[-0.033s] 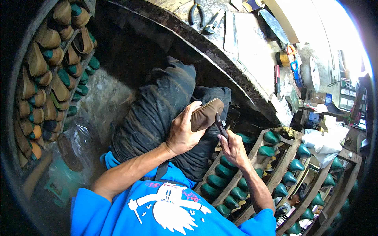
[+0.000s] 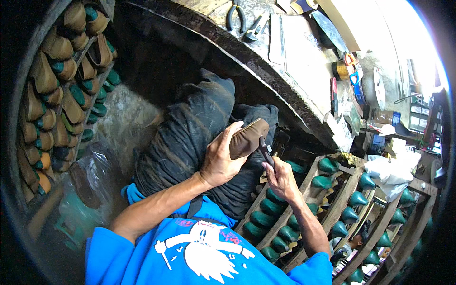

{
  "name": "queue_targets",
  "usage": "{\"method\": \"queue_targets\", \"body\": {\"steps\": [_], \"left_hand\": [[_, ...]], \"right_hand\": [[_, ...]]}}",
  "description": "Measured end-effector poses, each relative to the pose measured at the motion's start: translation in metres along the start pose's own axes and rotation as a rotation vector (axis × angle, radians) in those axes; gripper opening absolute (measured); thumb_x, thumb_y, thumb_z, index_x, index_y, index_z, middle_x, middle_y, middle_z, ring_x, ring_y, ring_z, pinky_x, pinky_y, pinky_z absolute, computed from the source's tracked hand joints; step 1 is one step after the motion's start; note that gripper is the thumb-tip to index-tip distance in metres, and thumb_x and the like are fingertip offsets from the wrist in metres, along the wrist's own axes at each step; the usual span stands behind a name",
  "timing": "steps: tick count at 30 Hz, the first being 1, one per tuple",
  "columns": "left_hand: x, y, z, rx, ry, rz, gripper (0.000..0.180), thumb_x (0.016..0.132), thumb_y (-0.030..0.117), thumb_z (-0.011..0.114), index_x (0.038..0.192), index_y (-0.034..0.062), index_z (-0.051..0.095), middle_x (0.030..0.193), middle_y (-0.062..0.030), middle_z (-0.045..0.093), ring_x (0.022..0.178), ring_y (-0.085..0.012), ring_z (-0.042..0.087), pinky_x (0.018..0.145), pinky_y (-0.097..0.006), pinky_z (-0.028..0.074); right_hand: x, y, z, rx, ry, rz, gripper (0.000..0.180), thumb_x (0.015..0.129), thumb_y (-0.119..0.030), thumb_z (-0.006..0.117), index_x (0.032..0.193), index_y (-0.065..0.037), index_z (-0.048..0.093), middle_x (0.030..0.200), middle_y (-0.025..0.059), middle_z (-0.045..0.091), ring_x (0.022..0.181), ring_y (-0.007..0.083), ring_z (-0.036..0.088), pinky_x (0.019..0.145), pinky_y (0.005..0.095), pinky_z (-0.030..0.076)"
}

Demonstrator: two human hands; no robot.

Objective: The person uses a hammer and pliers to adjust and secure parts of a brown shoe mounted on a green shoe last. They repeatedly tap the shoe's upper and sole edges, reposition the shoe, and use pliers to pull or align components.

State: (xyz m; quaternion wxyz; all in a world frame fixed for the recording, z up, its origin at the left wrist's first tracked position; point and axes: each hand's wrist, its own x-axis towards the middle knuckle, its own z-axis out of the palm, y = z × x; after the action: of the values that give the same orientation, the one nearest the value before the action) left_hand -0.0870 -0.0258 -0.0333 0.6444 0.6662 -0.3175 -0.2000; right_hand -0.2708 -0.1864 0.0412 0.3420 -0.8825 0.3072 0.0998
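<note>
My left hand [image 2: 222, 159] is wrapped round a brown leather shoe upper [image 2: 249, 139], its rounded end facing up and away from me. It is held over my lap, against dark trousers [image 2: 190, 128]. From the right, my right hand [image 2: 281, 180] grips a dark pincer-like tool [image 2: 266, 151]. The tool's tip touches the shoe's edge at its right side. My palm and fingers hide most of its handles, and I cannot tell its exact kind. The shoe's underside and inner side are out of sight.
A workbench [image 2: 304, 61] ahead carries pliers [image 2: 236, 18], a second plier-like tool [image 2: 257, 27], scissors [image 2: 354, 76] and a red-handled knife [image 2: 334, 95]. Wooden racks hold brown shoes [image 2: 47, 78] at left and green shoe lasts [image 2: 261, 218] at right. A clear plastic bag [image 2: 97, 173] lies left.
</note>
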Motion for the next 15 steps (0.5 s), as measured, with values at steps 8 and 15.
{"method": "queue_targets", "body": {"steps": [8,15], "left_hand": [[0.009,0.004,-0.01,0.111,-0.113,0.082,0.08,0.086,-0.001,0.091,0.161,0.0082,0.063,0.147,-0.0201,0.071,0.134,-0.0425,0.071,0.114,-0.048,0.059],[0.009,0.006,-0.014,0.083,-0.157,0.045,0.082,0.088,-0.002,0.087,0.165,0.0096,0.059,0.143,-0.0195,0.067,0.13,-0.0424,0.069,0.113,-0.048,0.057]], "right_hand": [[0.004,-0.001,0.003,0.018,-0.009,-0.018,0.039,0.113,-0.026,0.073,0.093,0.003,0.056,0.078,0.0273,0.059,0.072,0.0502,0.06,0.066,0.0533,0.049],[0.013,-0.02,-0.03,0.11,-0.216,0.138,0.048,0.116,-0.034,0.071,0.088,0.004,0.061,0.065,0.0177,0.056,0.059,0.0225,0.059,0.057,0.0475,0.047]]}}
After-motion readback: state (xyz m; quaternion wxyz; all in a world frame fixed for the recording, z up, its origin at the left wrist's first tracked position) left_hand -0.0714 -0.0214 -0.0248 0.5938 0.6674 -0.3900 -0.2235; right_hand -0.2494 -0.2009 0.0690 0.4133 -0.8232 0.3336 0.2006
